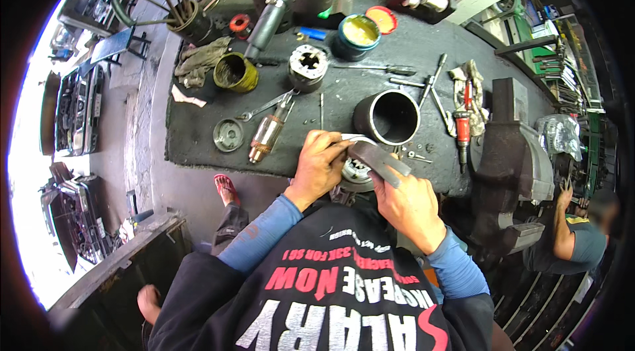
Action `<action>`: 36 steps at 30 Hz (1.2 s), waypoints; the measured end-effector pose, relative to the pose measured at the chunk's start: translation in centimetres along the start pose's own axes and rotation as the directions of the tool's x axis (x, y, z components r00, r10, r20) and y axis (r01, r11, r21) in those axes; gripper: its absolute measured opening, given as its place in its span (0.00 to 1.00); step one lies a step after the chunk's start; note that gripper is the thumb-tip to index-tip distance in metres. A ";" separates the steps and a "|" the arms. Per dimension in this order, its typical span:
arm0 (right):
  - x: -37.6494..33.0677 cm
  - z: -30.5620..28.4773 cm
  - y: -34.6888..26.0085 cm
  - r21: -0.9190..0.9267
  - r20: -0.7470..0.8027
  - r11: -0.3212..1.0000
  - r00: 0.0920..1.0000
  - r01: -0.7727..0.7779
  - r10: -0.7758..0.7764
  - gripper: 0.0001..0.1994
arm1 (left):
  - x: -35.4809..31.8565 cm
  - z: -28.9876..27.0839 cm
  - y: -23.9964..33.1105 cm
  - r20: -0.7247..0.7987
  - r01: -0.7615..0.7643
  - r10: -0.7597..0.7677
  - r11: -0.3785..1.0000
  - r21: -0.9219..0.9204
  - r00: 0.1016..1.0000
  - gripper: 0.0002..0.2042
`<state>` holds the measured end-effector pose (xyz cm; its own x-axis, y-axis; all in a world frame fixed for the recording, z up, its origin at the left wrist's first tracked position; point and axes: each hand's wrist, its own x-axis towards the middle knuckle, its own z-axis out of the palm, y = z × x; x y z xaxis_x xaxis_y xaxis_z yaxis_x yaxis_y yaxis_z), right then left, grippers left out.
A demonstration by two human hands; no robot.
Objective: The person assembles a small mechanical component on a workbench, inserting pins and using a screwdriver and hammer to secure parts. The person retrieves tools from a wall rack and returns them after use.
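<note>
Head view: round silvery metal motor part (357, 171) with a toothed centre, at the near edge of the dark, grimy desk (198, 139). Left hand (319, 166) clenched around its rim. Right hand (410, 202) gripping a flat grey abrasive strip (378, 158) laid across it. Just behind, a dull black steel cylinder (387, 117), hollow and smooth-walled.

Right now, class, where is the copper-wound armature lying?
In the head view, the copper-wound armature lies on the workbench, left of the left hand, beside a round metal cap.
</note>
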<state>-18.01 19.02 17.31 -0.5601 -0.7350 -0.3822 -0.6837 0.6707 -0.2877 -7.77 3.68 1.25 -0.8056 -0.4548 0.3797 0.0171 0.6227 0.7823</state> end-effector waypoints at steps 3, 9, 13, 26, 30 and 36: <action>-0.4 0.5 2.5 0.136 -0.163 0.990 0.987 0.026 -0.003 0.14 | 0.1 -0.2 0.5 0.046 0.038 -0.038 0.999 -0.013 0.998 0.16; -2.9 2.0 10.2 0.876 -0.222 0.476 0.816 -0.073 0.533 0.18 | 2.9 -4.7 2.4 0.301 0.423 -0.348 0.874 -0.238 0.888 0.32; -4.8 3.1 15.4 0.938 -0.191 0.335 0.674 -0.089 0.714 0.20 | 10.7 -5.7 5.2 0.202 0.162 -0.143 0.984 -0.078 0.969 0.29; -10.8 12.8 18.2 0.999 0.029 -0.001 0.642 -0.044 0.766 0.21 | 20.9 26.7 10.0 0.823 -0.823 0.499 0.564 -0.069 0.272 0.28; -12.0 15.9 16.8 0.993 -0.053 0.105 0.618 -0.048 0.784 0.21 | 21.6 31.4 9.2 0.880 -0.885 0.412 0.465 0.022 0.239 0.25; -13.0 15.9 15.4 0.991 0.009 0.077 0.618 -0.113 0.786 0.20 | 24.8 31.5 9.5 0.921 -0.896 0.384 0.429 -0.117 0.064 0.19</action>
<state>-13.83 40.46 3.91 -0.8794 0.0734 -0.4704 0.4737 0.2340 -0.8490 -46.24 18.31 2.54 -0.5902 0.7966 -0.1308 0.7981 0.6001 0.0536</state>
